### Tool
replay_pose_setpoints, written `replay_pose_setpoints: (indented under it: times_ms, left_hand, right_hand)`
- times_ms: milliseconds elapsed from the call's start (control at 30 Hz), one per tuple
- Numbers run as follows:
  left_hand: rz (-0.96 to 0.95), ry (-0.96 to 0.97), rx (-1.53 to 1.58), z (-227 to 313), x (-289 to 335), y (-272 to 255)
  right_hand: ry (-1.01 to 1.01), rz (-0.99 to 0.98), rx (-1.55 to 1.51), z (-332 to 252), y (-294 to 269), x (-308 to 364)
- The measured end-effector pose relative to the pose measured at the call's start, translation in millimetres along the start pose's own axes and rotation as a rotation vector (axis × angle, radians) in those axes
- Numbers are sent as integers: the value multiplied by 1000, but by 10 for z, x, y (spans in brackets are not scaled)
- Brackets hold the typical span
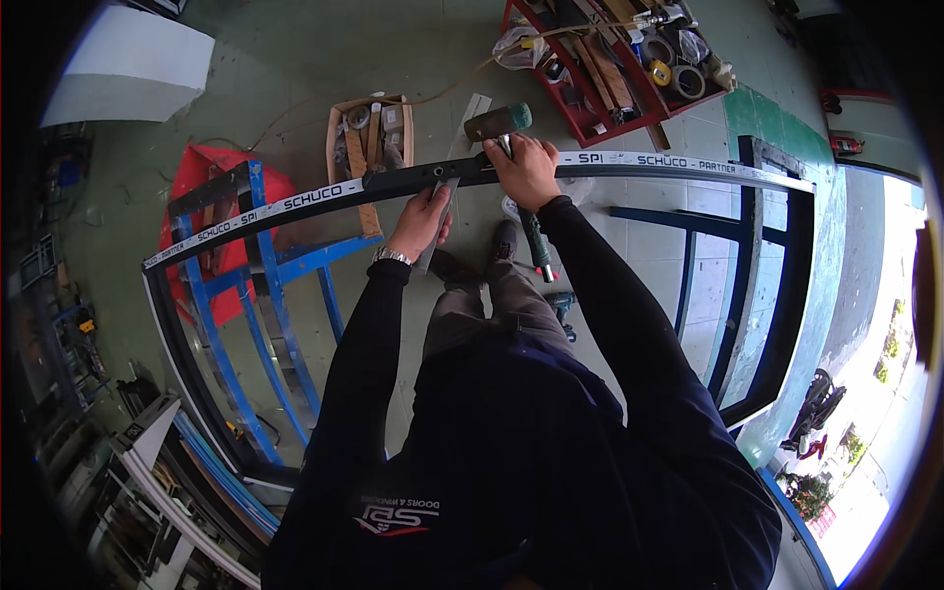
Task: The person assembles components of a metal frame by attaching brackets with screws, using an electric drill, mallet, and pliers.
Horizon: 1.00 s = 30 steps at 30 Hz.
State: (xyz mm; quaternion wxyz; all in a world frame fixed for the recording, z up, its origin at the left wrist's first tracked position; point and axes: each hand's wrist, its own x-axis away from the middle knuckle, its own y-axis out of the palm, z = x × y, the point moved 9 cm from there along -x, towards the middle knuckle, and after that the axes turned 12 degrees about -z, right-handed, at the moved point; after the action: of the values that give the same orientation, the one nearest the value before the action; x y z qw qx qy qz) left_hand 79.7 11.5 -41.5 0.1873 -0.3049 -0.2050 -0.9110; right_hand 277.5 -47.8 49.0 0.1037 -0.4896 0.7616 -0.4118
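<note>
A long black door or window frame (pixel 403 182) with white printed tape along its edge runs across in front of me. My left hand (pixel 418 226) is closed on a flat grey metal strip (pixel 440 218), whose upper end meets the frame edge beside a small round hole. To the right, my right hand (pixel 528 174) rests at the frame edge, fingers curled around the shaft of a mallet (pixel 499 121). Its dark green head stands beyond the frame, and its grip hangs below the hand. The palm hides part of the shaft.
Blue trestles (pixel 270 285) stand at left, beside a red sheet or bag (pixel 211 167). Beyond the frame are a cardboard box (pixel 339 118) of offcuts and a red tool tray (pixel 639 108) with tape rolls. A drill (pixel 562 307) lies near my shoes.
</note>
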Motion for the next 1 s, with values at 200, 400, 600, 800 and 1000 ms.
replay_pose_setpoints:
  times_ms: [200, 400, 600, 800, 1000]
  left_hand:
    - [112, -25, -47, -13, -18, -64]
    - [230, 82, -23, 9, 16, 138]
    - [385, 107, 59, -11, 39, 349]
    - [400, 114, -8, -39, 94, 296]
    - [350, 80, -123, 12, 134, 210]
  right_hand:
    - [-35, 0, -1, -38, -27, 23]
    - [-72, 42, -2, -8, -6, 32]
    - [-55, 35, -17, -10, -48, 22]
    - [-48, 58, 21, -54, -19, 37]
    - [-17, 71, 25, -3, -9, 55]
